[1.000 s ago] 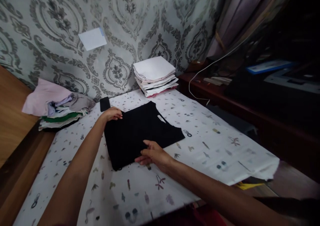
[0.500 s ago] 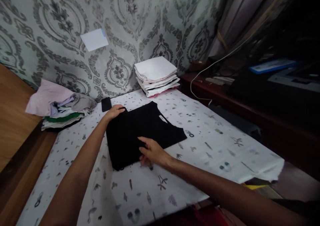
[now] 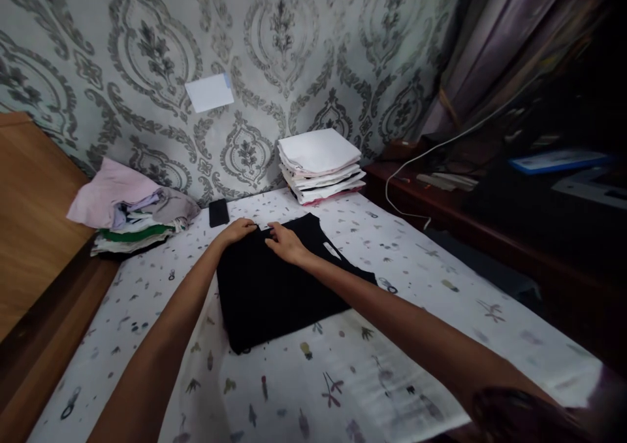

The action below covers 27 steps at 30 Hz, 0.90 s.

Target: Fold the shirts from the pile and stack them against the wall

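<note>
A folded black garment (image 3: 274, 286) lies on the white patterned sheet (image 3: 343, 371) in the middle of the view. My left hand (image 3: 238, 230) rests on its far left corner, fingers curled over the edge. My right hand (image 3: 285, 242) lies on the far edge of the garment just right of the left hand, fingers bent on the cloth. Both hands touch the black cloth close together; whether they pinch it is unclear. A small white label (image 3: 332, 250) shows on the garment's right part.
A black phone (image 3: 218, 212) lies just beyond the hands. A stack of folded white clothes (image 3: 321, 165) stands against the wall. A loose pile of pink, grey and green clothes (image 3: 130, 214) sits at the left. A dark wooden shelf (image 3: 441, 201) with a white cable runs along the right.
My right hand has moved from the garment's near edge up to its far edge beside the left hand. The view has shifted slightly, so everything sits lower and further right.
</note>
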Tool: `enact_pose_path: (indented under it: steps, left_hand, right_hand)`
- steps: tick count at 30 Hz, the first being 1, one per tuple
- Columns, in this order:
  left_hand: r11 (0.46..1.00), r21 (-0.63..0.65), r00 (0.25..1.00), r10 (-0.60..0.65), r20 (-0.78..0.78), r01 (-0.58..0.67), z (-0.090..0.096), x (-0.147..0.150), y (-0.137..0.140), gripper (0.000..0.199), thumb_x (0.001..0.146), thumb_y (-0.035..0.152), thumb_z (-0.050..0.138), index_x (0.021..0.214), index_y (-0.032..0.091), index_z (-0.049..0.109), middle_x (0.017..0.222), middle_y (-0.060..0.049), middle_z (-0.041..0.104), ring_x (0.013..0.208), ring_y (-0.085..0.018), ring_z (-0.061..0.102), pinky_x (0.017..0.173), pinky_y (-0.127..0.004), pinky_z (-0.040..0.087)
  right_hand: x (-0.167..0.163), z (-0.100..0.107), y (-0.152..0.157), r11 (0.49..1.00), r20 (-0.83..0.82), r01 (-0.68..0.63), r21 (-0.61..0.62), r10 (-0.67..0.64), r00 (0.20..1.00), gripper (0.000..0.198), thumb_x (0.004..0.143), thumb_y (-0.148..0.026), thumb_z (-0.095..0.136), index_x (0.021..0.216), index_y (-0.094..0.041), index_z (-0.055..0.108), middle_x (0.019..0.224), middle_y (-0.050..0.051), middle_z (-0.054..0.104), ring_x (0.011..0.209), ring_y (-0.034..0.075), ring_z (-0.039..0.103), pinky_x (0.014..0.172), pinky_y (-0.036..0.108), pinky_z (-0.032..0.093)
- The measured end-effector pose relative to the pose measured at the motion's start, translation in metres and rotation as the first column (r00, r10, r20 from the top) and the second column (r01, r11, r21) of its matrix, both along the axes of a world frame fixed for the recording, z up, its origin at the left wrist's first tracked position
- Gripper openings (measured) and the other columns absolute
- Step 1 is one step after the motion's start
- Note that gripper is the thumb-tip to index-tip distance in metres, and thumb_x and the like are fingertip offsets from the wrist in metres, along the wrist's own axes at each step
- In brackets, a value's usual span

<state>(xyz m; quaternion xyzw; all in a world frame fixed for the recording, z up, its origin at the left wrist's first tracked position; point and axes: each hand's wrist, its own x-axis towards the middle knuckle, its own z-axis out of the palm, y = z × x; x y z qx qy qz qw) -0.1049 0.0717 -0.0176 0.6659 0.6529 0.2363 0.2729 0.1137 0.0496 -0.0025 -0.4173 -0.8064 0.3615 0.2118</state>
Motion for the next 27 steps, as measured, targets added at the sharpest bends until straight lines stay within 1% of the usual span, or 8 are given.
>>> enact_pose_path:
  steps: [3, 5, 7, 9, 12, 18, 24, 27]
  left_hand:
    - [1.0, 0.018, 1.0, -0.026, 0.009, 0.026, 0.002, -0.001, 0.0, 0.026, 0.082, 0.041, 0.058, 0.069, 0.019, 0.062, 0.068, 0.0, 0.061, 0.069, -0.017, 0.053, 0.067, -0.027, 0.044]
    - [0.999, 0.039, 1.0, -0.017, 0.011, 0.017, 0.002, -0.004, -0.001, 0.028, 0.085, 0.044, 0.054, 0.074, 0.02, 0.061, 0.072, 0.0, 0.06, 0.073, -0.018, 0.053, 0.069, -0.027, 0.043]
    - [0.999, 0.046, 1.0, 0.0, 0.007, -0.001, 0.002, -0.01, -0.003, 0.03, 0.087, 0.047, 0.052, 0.075, 0.02, 0.058, 0.072, 0.0, 0.058, 0.072, -0.018, 0.051, 0.068, -0.027, 0.042]
    - [0.999, 0.031, 1.0, 0.013, -0.002, -0.013, 0.003, -0.022, -0.008, 0.032, 0.085, 0.05, 0.053, 0.073, 0.02, 0.058, 0.071, 0.0, 0.056, 0.07, -0.017, 0.05, 0.066, -0.027, 0.04]
    - [1.0, -0.011, 1.0, 0.02, -0.019, -0.02, 0.006, -0.043, -0.022, 0.036, 0.081, 0.055, 0.057, 0.069, 0.02, 0.059, 0.066, 0.001, 0.054, 0.066, -0.017, 0.048, 0.063, -0.027, 0.037]
    - [0.999, -0.024, 0.999, 0.036, -0.027, -0.037, 0.006, -0.07, -0.048, 0.033, 0.079, 0.051, 0.058, 0.067, 0.021, 0.06, 0.065, 0.001, 0.054, 0.066, -0.017, 0.048, 0.065, -0.026, 0.037]
    - [0.993, 0.008, 0.99, 0.114, -0.084, -0.114, -0.009, -0.07, -0.051, 0.015, 0.074, 0.036, 0.063, 0.071, 0.02, 0.063, 0.064, 0.002, 0.056, 0.067, -0.017, 0.05, 0.065, -0.026, 0.035]
    - [0.988, 0.035, 0.979, 0.156, -0.128, -0.153, -0.015, -0.071, -0.055, 0.01, 0.073, 0.03, 0.064, 0.073, 0.02, 0.064, 0.064, 0.002, 0.055, 0.067, -0.018, 0.049, 0.066, -0.027, 0.034]
  right_hand:
    - [-0.034, -0.007, 0.029, 0.997, -0.017, 0.033, -0.066, -0.035, 0.999, 0.059, 0.089, -0.023, 0.064, 0.144, -0.014, 0.043, 0.129, 0.013, 0.065, 0.112, 0.018, 0.064, 0.091, 0.026, 0.048]
    - [-0.047, -0.014, 0.039, 0.997, 0.007, 0.045, -0.067, -0.044, 0.999, 0.059, 0.087, -0.025, 0.067, 0.141, -0.014, 0.047, 0.123, 0.012, 0.068, 0.106, 0.018, 0.066, 0.086, 0.025, 0.049]
    - [-0.054, -0.02, 0.044, 0.996, 0.046, 0.057, -0.07, -0.054, 0.997, 0.046, 0.085, -0.024, 0.068, 0.129, -0.014, 0.058, 0.112, 0.009, 0.071, 0.098, 0.019, 0.067, 0.08, 0.025, 0.049]
    - [-0.057, -0.026, 0.047, 0.996, 0.085, 0.062, -0.07, -0.056, 0.995, 0.025, 0.086, -0.022, 0.065, 0.11, -0.014, 0.067, 0.099, 0.007, 0.072, 0.09, 0.019, 0.067, 0.074, 0.025, 0.048]
    - [-0.059, -0.029, 0.049, 0.997, 0.123, 0.061, -0.054, -0.054, 0.991, 0.013, 0.089, -0.025, 0.06, 0.095, -0.016, 0.068, 0.093, 0.005, 0.071, 0.087, 0.019, 0.066, 0.072, 0.025, 0.047]
    - [-0.065, -0.02, 0.048, 0.997, 0.169, 0.073, 0.027, -0.077, 0.983, 0.024, 0.097, -0.029, 0.048, 0.114, -0.019, 0.062, 0.116, 0.011, 0.068, 0.107, 0.022, 0.063, 0.085, 0.031, 0.048]
    - [-0.066, -0.021, 0.041, 0.995, 0.286, 0.083, 0.058, -0.096, 0.953, 0.026, 0.095, -0.036, 0.053, 0.111, -0.018, 0.064, 0.118, 0.015, 0.068, 0.111, 0.028, 0.064, 0.085, 0.036, 0.049]
    - [-0.063, -0.025, 0.037, 0.991, 0.353, 0.058, 0.119, -0.097, 0.93, 0.029, 0.094, -0.038, 0.055, 0.113, -0.017, 0.063, 0.119, 0.017, 0.068, 0.11, 0.03, 0.064, 0.086, 0.038, 0.049]
